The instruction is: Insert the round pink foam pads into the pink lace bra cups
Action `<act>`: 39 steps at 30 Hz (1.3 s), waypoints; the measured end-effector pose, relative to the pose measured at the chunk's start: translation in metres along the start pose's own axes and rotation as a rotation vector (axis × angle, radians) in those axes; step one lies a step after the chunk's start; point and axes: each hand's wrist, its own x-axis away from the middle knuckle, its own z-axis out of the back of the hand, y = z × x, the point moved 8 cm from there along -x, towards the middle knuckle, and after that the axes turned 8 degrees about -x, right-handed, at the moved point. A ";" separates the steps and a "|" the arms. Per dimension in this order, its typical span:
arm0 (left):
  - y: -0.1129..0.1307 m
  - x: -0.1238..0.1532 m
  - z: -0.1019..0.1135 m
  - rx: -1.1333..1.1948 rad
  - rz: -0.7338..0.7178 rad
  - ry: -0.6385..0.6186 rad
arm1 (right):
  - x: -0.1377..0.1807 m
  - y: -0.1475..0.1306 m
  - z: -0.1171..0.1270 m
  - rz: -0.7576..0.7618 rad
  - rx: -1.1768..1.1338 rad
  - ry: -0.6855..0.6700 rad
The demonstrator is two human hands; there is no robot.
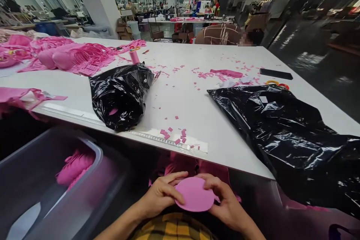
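Over my lap, below the table's front edge, a pink oval bra pad [195, 194] is held between both hands. My left hand [164, 193] grips its left side, thumb on the face and fingers behind. My right hand [223, 200] pinches the right edge, with the fingertips on top and the thumb low. Part of the pad's back side is hidden. Beyond my hands, on the table, a crumpled black plastic bag [120, 93] lies with its opening toward me, and a bit of pink shows inside.
Pink bras [73, 56] are piled on the white table [180, 97] at the left. A large black bag [281, 127] hangs over the right edge. A grey bin [98, 153] with pink pieces stands lower left. Pink scraps, a thread cone [134, 57] and a measuring tape [160, 138] lie about.
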 end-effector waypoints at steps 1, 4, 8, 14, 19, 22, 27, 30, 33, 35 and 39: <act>0.001 -0.001 0.001 -0.007 0.006 0.012 | 0.000 -0.001 0.000 0.013 0.065 -0.031; 0.002 -0.001 0.001 -0.030 0.032 0.033 | 0.001 -0.001 -0.003 0.042 0.157 -0.054; -0.006 0.001 -0.002 0.000 0.049 0.079 | 0.007 0.003 -0.002 0.151 0.097 0.101; -0.017 0.004 0.000 -0.092 0.006 0.247 | 0.013 0.015 -0.004 0.099 0.036 0.177; -0.008 0.004 0.002 -0.302 -0.051 0.293 | 0.011 0.018 -0.008 0.061 0.106 0.155; -0.010 0.004 -0.001 -0.411 -0.004 0.326 | 0.011 0.018 -0.008 0.078 0.126 0.269; -0.024 0.001 -0.006 -0.295 0.132 0.409 | 0.010 0.021 -0.006 0.062 0.067 0.452; -0.031 -0.003 -0.009 -0.091 0.183 0.423 | 0.008 0.026 -0.006 0.021 0.060 0.458; -0.034 -0.006 -0.012 0.092 0.215 0.431 | 0.012 0.034 0.002 -0.045 -0.055 0.527; -0.038 -0.007 -0.013 0.085 0.264 0.413 | 0.012 0.043 0.005 -0.135 -0.202 0.535; -0.049 -0.006 -0.014 -0.019 0.370 0.372 | 0.005 0.062 -0.014 -0.416 -0.402 0.244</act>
